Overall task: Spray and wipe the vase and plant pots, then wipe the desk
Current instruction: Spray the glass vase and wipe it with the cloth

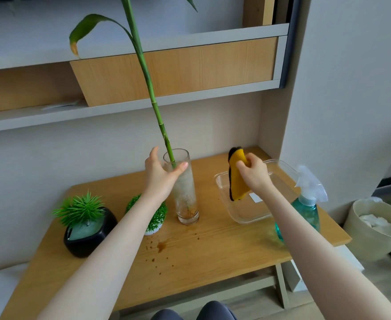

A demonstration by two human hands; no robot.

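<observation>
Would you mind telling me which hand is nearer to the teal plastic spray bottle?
Right. The right hand holds the yellow cloth above the clear tray, left of the teal spray bottle; the left hand grips the glass vase, farther left.

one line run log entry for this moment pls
left hand: gripping glass vase near rim | right hand: holding yellow cloth over clear tray | spray bottle: on desk | brown spills: unwiped
</observation>
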